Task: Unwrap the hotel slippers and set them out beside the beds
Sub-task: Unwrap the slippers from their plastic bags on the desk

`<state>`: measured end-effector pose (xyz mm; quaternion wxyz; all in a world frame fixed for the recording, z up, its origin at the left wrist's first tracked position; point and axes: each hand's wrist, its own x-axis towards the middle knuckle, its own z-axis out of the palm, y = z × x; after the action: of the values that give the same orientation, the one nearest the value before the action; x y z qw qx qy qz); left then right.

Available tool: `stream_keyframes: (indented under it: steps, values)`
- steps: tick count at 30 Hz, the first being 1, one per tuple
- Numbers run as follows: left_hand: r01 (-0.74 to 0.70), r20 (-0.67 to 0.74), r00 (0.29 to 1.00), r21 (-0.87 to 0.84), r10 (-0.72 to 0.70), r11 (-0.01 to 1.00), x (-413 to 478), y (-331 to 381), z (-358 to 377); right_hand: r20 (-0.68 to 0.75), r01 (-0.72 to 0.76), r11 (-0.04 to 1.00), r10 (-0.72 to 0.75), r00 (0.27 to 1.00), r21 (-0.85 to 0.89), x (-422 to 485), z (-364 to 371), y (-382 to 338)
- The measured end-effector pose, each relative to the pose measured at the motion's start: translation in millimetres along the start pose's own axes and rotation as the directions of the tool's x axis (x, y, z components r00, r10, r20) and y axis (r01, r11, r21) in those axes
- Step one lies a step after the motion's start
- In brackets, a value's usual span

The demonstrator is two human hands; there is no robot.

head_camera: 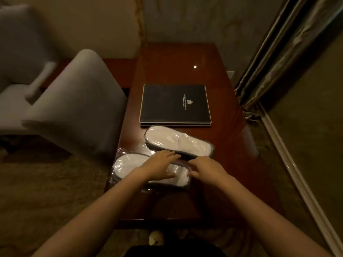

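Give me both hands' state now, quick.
Left hand: open, fingers flat on the near slipper pack.
Right hand: open, fingertips on the same pack, gripping nothing.

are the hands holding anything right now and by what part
Both hands rest on the nearer wrapped slipper pack, left hand on its middle, right hand at its right end. A closed grip cannot be told.

A black folder [175, 103] lies on the glossy wooden table [178, 65]; a grey armchair [74, 108] stands left of it, curtains [278, 58] right.
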<state>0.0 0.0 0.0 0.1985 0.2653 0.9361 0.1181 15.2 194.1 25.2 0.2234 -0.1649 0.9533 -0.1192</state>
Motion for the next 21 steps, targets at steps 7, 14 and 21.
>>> stream_keyframes:
  steps: [7, 14, 21]
  values:
    - [0.053, 0.068, 0.996, 0.067, -0.058, 0.996, 6, 4, 40, -0.174, -0.073, 0.996, 0.065, 0.983, -0.045, 0, 51, -12]
    - [0.051, 0.084, 0.995, 0.114, -0.061, 0.992, 10, -5, 58, -0.345, -0.067, 0.995, 0.087, 0.935, 0.068, -1, 83, -5]
    - [0.024, -0.013, 1.0, 0.048, -0.024, 0.999, 11, -11, 67, -0.488, -0.056, 0.925, 0.248, 0.837, 0.375, 1, 96, -6]
